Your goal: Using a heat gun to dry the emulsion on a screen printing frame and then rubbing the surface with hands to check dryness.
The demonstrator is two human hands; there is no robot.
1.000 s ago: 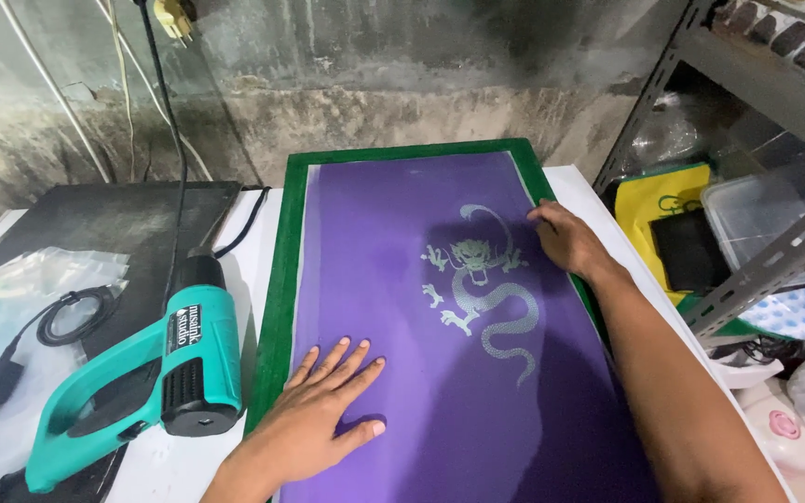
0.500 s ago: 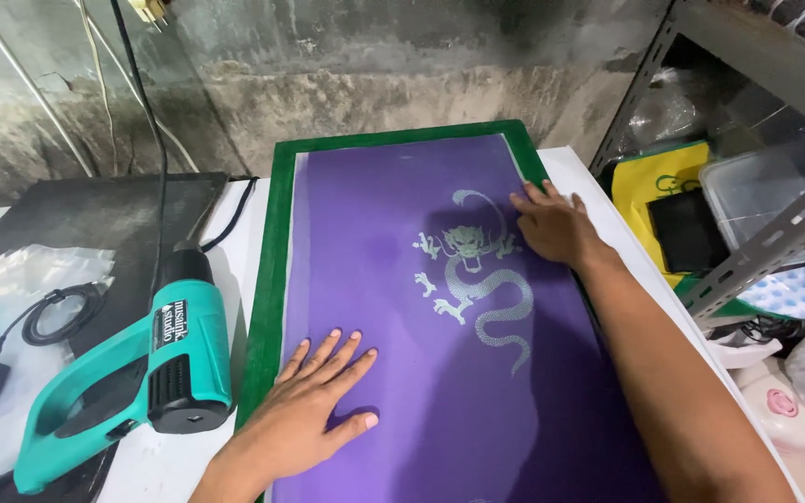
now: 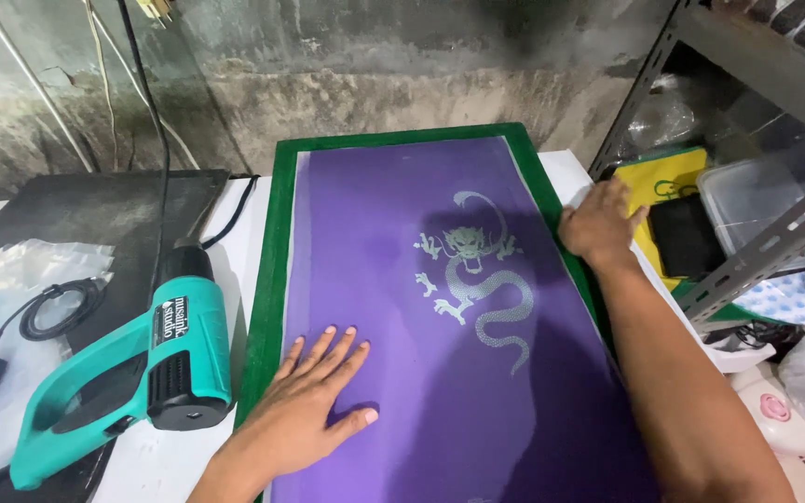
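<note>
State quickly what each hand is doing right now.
Left hand: open, flat on the purple screen, holding nothing.
Right hand: fingers curled over the green frame edge.

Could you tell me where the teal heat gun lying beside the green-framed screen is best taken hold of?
Judging by its pose, grip the teal plastic heat gun by its closed-loop handle, which points toward the near left. Come from that side; the black nozzle points away toward the wall, and the cord trails off the handle end.
</note>
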